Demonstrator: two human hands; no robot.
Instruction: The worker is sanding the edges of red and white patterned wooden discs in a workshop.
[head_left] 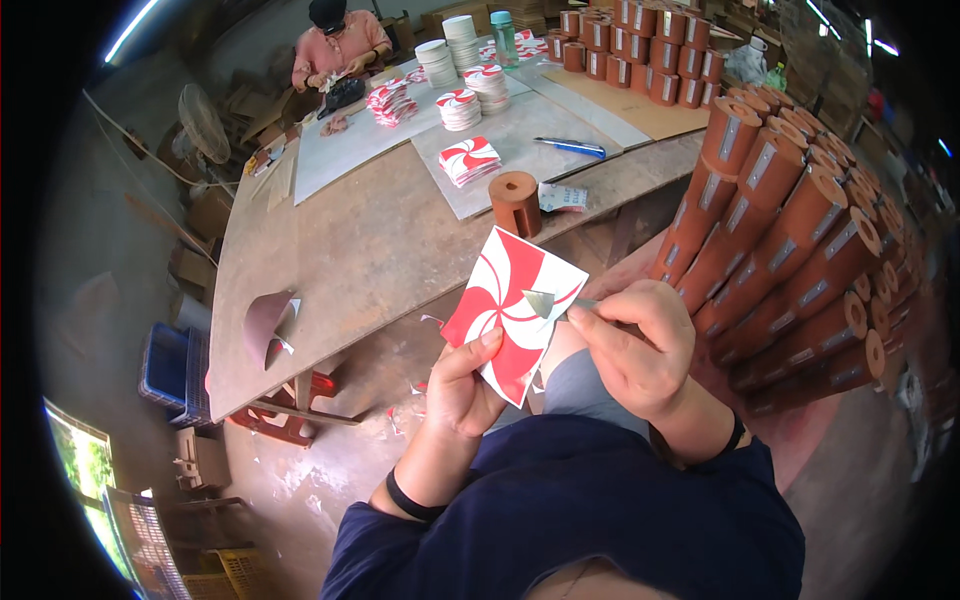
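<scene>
My left hand (466, 385) grips a square card (515, 290) printed with a red and white swirl, thumb on top of it, over my lap. Pinched in my right hand (643, 345) is a small grey blade (540, 303) with a triangular end. That end lies over the right part of the card; whether it touches is hard to tell. Just beyond the card, a brown cylinder (516, 203) with a hole in its top stands at the table edge. A stack of square swirl cards (469, 161) lies farther off, beside a blue utility knife (571, 147).
The table (330, 270) also bears round swirl stacks (459, 109), white disc stacks (460, 40) and a teal bottle (503, 38). Many brown cylinders (780, 230) are piled high at right. Across the table another person (340, 50) works. Scraps litter the floor near a red stool (275, 420).
</scene>
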